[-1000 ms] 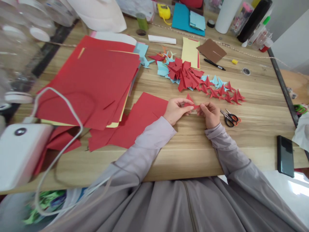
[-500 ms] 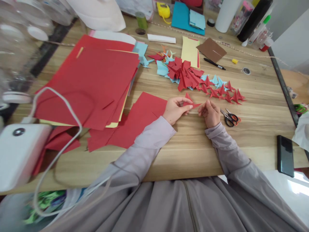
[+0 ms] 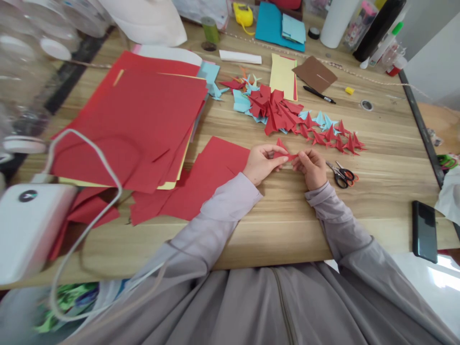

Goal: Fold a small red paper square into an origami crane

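Observation:
My left hand point(image 3: 264, 162) is closed on a small red origami crane point(image 3: 281, 143), pinching its body between thumb and fingers. One triangular point of it stands up above the fingers. From the other side, my right hand point(image 3: 312, 166) pinches the narrow pointed end with thumb and forefinger. Part of the fold is hidden by the fingers. Just behind the hands lie several folded red and blue paper pieces point(image 3: 275, 110), with small red cranes point(image 3: 329, 134) trailing off to the right. Black-handled scissors point(image 3: 343, 175) rest right of my right hand.
Red paper sheets point(image 3: 136, 120) are stacked at left, with cut red pieces point(image 3: 215, 167) beside my left forearm. A white power bank point(image 3: 32, 230) with a looping cable sits at front left. A phone point(image 3: 424, 232) lies at the right edge; a pen point(image 3: 319, 95) lies behind.
My right hand has moved slightly left, and its fingertips now cover the tip of the red crane. My left hand has barely moved.

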### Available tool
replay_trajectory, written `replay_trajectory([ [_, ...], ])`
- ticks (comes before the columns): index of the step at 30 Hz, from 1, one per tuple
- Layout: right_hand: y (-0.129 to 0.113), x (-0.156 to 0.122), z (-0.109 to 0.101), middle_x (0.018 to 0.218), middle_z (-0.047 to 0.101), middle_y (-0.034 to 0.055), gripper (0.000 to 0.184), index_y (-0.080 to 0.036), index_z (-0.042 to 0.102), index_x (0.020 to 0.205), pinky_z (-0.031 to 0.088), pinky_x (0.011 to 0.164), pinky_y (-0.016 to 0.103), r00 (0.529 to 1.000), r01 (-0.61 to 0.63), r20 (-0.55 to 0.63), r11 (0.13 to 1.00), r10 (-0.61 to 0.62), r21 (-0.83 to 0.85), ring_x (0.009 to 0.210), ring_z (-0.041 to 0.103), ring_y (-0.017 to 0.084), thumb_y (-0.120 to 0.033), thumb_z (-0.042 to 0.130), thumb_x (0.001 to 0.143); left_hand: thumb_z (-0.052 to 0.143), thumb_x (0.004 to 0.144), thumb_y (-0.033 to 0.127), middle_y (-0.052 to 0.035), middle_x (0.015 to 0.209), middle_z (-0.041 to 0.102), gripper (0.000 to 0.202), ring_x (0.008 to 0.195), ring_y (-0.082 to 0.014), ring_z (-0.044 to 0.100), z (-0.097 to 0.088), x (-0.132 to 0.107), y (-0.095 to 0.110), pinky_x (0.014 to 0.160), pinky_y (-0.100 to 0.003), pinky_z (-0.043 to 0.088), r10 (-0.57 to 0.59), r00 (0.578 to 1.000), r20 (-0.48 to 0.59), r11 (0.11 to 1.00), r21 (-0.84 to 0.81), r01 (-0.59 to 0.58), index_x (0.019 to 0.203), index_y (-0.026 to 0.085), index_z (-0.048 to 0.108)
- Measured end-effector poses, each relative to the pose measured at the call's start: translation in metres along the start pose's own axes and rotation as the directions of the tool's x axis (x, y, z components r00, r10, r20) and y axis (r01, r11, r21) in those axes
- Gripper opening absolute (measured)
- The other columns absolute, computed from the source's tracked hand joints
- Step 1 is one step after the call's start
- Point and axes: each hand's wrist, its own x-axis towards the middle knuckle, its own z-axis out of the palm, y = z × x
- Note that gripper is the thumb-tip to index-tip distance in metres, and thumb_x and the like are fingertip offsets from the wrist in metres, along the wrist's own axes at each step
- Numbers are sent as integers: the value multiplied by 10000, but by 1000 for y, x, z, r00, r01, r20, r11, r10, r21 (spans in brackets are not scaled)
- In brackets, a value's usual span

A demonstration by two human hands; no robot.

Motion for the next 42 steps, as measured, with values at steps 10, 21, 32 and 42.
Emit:
replay_trajectory([
  [10, -5, -4, 6, 534, 639, -19, 424, -176, 577, 647, 462, 454, 232, 997, 24, 76, 987, -12, -158, 437, 551, 87, -563, 747, 610, 769, 601, 279, 6, 539, 619, 235, 450, -77, 536, 2, -1, -1, 462, -207, 442, -10, 1000, 30, 1000, 4, 9, 767, 132, 690],
  [21, -7, -6, 6, 535, 641, -14, 423, -167, 610, 685, 472, 457, 237, 991, 35, 131, 987, -14, -160, 447, 560, 93, -558, 750, 607, 774, 600, 283, -1, 543, 630, 234, 460, -80, 547, 4, -2, 0, 458, -204, 441, -18, 1000, -8, 999, -51, 18, 745, 124, 681],
  [32, -6, -8, 5, 535, 654, -28, 411, -188, 579, 710, 489, 446, 243, 979, -5, 203, 996, 23, -88, 422, 572, 103, -543, 759, 611, 791, 543, 228, 10, 493, 594, 220, 418, -68, 504, 0, 1, 2, 412, -192, 392, -97, 994, 46, 989, -109, 101, 689, 123, 665],
  [42, -9, -8, 8, 548, 663, -17, 400, -173, 602, 706, 493, 452, 244, 987, -47, 151, 998, 52, -36, 427, 569, 100, -518, 775, 603, 787, 556, 300, -4, 563, 637, 274, 494, -100, 579, 2, -1, 6, 453, -209, 444, -87, 996, 9, 978, -191, 87, 739, 131, 672],
])
